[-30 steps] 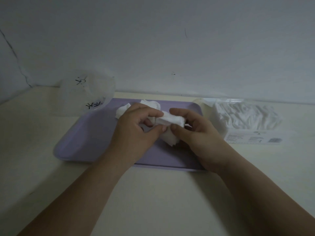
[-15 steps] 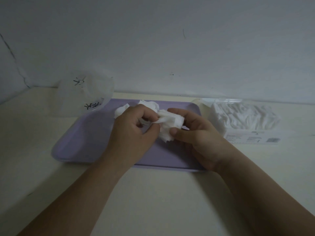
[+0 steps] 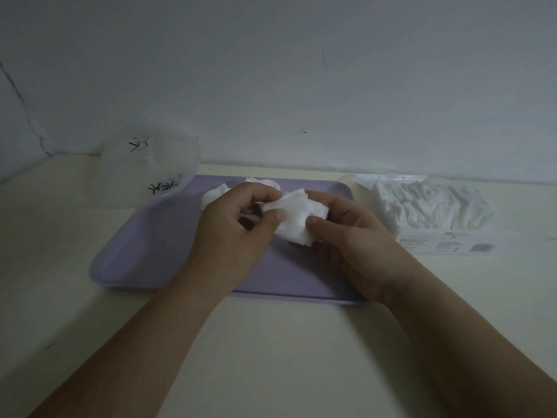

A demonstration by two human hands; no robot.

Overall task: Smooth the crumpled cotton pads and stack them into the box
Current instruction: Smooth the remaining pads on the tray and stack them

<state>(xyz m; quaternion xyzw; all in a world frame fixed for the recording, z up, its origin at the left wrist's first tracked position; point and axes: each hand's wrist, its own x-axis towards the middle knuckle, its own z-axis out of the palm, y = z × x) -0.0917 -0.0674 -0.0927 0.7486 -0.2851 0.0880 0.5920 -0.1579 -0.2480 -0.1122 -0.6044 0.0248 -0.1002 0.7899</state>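
Right now both hands meet above the middle of the purple tray (image 3: pixel 144 251) and hold one white cotton pad (image 3: pixel 294 218) between them. The left hand (image 3: pixel 232 233) has its fingers curled and pinches the pad's left edge between thumb and forefinger. The right hand (image 3: pixel 349 239) grips the pad's right side, thumb pressed on the near face and fingers curled behind. The pad is partly opened out but wrinkled. Whether its lower edge touches the tray cannot be told.

The tray lies on the pale counter (image 3: pixel 286 357), toward the far edge where the counter meets the wall (image 3: pixel 271 70). Along the tray's far edge, behind the left hand, lie more crumpled pads (image 3: pixel 214 194). One lump shows to the left of the knuckles and another peeps out above them; the hand hides part of them, so their number cannot be told.

The box (image 3: pixel 428 206), of clear plastic, stands on the counter just beside the tray's right edge. It is well filled with white pads and carries a white label (image 3: pixel 446 245) on its near side, the print too small to read. At the tray's far left corner stands a clear plastic container (image 3: pixel 150 164) with black marks on it; whether it rests on the tray's rim or on the counter cannot be made out.
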